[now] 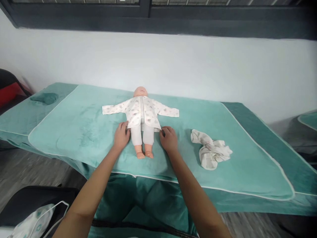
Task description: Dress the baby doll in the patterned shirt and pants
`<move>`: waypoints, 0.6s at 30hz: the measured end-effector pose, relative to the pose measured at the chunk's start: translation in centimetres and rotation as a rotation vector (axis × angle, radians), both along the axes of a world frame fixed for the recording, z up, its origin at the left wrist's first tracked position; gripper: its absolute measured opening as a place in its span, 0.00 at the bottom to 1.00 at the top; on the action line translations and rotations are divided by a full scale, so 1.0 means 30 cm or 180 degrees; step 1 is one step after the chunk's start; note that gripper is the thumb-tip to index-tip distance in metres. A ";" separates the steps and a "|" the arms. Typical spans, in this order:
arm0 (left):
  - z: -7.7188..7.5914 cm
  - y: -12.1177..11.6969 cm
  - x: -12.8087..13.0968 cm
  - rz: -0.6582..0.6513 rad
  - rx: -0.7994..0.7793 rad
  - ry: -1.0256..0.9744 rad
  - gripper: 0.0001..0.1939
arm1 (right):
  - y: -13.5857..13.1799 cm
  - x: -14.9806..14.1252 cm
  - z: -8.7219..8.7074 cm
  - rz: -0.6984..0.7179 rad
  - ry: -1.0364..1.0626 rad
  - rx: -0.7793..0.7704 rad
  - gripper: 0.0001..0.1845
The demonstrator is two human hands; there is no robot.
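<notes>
L hand [121, 135] + R hand [169, 138], fingers in pinch on doll's [140, 92] jacket [135, 110] hem, corners pt. hidden

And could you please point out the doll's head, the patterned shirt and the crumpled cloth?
Doll's head [140, 91], head view, middle.
Patterned shirt [150, 113], head view, one front panel.
Crumpled cloth [211, 150], head view, middle folds.

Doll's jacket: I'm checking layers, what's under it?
Under the jacket lies the doll: a pale strip shows between the front edges. Most of its torso is covered.
</notes>
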State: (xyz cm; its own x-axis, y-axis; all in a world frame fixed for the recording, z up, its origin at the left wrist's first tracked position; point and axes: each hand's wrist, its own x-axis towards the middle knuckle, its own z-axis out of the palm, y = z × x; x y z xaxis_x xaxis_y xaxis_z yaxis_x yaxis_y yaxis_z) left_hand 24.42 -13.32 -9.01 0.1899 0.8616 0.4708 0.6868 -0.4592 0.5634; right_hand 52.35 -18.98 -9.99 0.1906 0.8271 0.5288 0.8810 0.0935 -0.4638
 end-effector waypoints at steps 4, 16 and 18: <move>-0.002 -0.003 -0.008 0.0214 0.0064 -0.0271 0.20 | 0.000 0.013 -0.005 0.0015 0.0152 0.0009 0.14; -0.015 0.028 -0.023 0.0335 -0.0043 -0.0066 0.20 | -0.135 0.132 0.028 -0.0122 -0.0461 -0.0180 0.19; -0.018 0.033 -0.025 0.0348 -0.0040 -0.0068 0.18 | -0.217 0.217 0.052 -0.0363 -0.0846 -0.0217 0.19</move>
